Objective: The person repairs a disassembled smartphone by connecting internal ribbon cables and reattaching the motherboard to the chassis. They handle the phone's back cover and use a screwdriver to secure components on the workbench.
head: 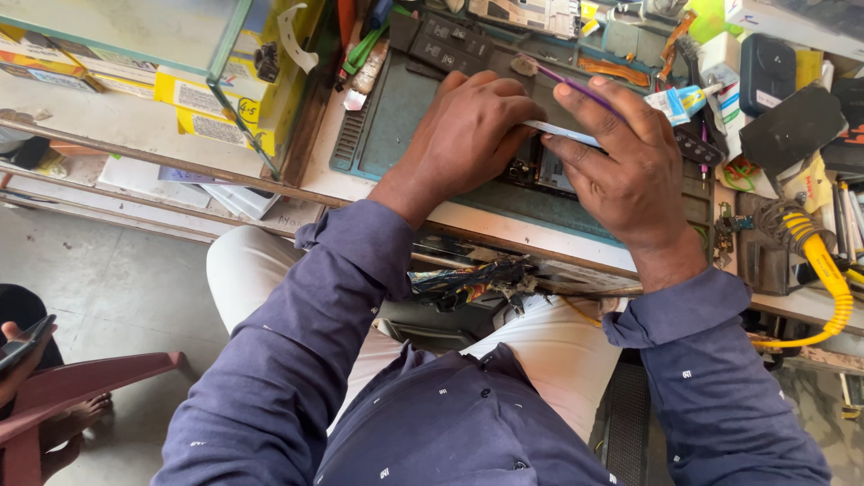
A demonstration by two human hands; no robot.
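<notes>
Pressing down on an opened phone [538, 169] at mat [396, 117] centre, left hand [468, 130], fingers curled together. Pinching a thin card [562, 133] over it, right hand [625, 166], purple brush [576, 88] tucked between fingers. Yellow cord [832, 279] far right.

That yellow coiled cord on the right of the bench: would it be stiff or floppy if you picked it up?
Probably springy: the yellow coiled cord droops in a curve off the bench edge, so it bends under its own weight. Its tight coils would likely stretch, then recoil. It looks thick, so fairly hefty.
</notes>
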